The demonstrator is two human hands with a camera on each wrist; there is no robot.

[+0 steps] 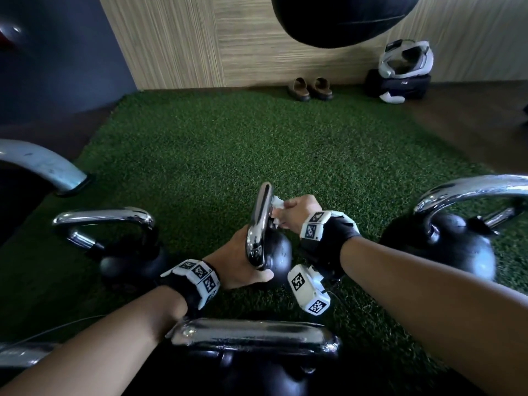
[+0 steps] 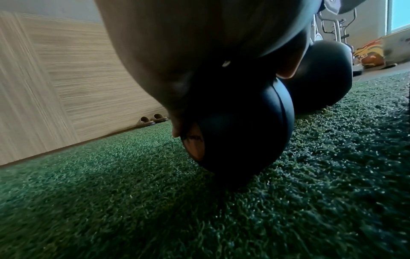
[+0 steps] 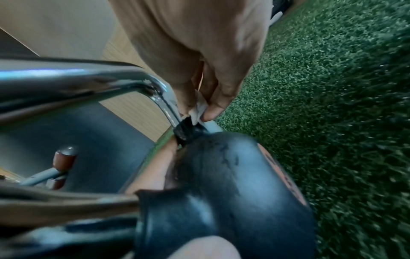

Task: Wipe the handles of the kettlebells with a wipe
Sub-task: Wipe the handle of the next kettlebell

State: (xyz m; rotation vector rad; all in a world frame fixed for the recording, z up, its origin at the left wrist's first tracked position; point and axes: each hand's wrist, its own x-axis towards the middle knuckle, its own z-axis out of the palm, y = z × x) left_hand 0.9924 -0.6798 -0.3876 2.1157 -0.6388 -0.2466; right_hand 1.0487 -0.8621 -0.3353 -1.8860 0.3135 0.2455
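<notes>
A small black kettlebell (image 1: 278, 254) with a chrome handle (image 1: 260, 221) stands on the green turf at the centre. My left hand (image 1: 243, 267) grips its ball from the left side, thumb under it; in the left wrist view the ball (image 2: 241, 126) fills the middle. My right hand (image 1: 297, 208) pinches a white wipe (image 1: 276, 208) against the far leg of the handle. In the right wrist view the wipe (image 3: 199, 108) sits between thumb and fingers where the handle (image 3: 164, 99) meets the ball (image 3: 221, 175).
Three more chrome-handled kettlebells stand around: left (image 1: 125, 247), right (image 1: 445, 244) and nearest me (image 1: 257, 355). A black punching bag (image 1: 337, 18) hangs above. Sandals (image 1: 310, 88) and a headset on a black case (image 1: 400, 72) lie by the wooden wall.
</notes>
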